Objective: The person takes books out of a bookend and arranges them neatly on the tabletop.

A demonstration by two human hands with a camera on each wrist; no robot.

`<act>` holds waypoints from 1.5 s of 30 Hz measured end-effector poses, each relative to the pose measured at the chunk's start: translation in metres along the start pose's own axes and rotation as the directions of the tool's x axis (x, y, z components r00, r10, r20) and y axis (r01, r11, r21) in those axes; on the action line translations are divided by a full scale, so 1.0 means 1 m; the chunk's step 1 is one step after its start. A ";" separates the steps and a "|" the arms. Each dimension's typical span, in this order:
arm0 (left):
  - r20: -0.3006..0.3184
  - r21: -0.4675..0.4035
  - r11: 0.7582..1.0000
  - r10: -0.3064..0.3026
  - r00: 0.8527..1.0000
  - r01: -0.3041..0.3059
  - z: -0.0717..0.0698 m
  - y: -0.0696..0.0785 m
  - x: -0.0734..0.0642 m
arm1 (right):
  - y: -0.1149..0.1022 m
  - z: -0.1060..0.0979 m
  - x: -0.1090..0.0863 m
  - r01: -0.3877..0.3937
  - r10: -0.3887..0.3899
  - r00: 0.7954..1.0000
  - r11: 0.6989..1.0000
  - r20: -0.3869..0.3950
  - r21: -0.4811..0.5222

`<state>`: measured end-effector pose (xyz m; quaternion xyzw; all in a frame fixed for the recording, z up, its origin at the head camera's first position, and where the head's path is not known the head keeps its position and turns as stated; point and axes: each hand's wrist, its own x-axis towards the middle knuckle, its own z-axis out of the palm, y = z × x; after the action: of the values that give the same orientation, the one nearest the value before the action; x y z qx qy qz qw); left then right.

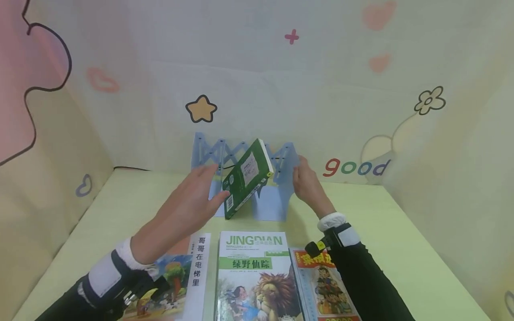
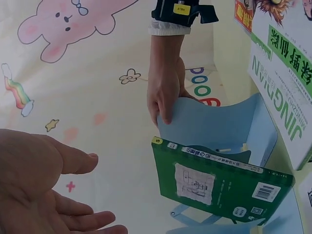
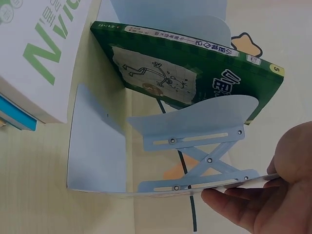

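A light-blue expandable metal book rack with crisscross slats stands at the back of the table. My right hand pinches its right end panel, thumb on one side and fingers on the other, as the right wrist view shows. A green book leans steeply tilted inside the rack, its lower corner down near the base and its yellow-tagged corner up. My left hand is spread with straight fingers beside the book; a gap separates them in the left wrist view. In the right wrist view the book rests against a divider.
Three books lie in front of the rack: a picture book at left, a white-green book with a lion in the middle, and a red-blue comic-style book at right. A patterned curtain hangs behind the table.
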<state>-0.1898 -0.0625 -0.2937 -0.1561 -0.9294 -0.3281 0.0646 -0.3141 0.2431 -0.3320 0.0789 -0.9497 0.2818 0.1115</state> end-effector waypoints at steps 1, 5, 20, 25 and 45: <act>0.007 -0.008 1.000 -0.002 1.000 0.002 0.002 0.003 0.004 | -0.001 0.001 0.000 0.000 0.000 1.000 1.000 0.003 -0.007; 0.008 -0.026 0.999 0.026 1.000 -0.026 0.012 0.013 0.021 | -0.002 0.002 -0.001 -0.005 0.005 1.000 1.000 0.010 -0.023; 0.002 -0.109 0.989 0.105 0.994 -0.104 0.053 0.025 0.083 | -0.001 0.000 0.001 0.002 -0.002 1.000 1.000 -0.001 -0.015; 0.022 -0.160 0.983 0.099 0.995 -0.094 0.068 0.024 0.096 | -0.001 0.000 0.001 -0.010 0.009 1.000 1.000 -0.007 -0.010; -0.158 -0.102 0.986 0.117 0.980 -0.134 0.131 0.021 0.128 | -0.001 -0.001 -0.001 0.019 -0.020 1.000 1.000 -0.023 -0.025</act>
<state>-0.3055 0.0679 -0.3547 -0.1924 -0.8901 -0.3861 0.1469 -0.3126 0.2429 -0.3315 0.0834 -0.9509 0.2699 0.1263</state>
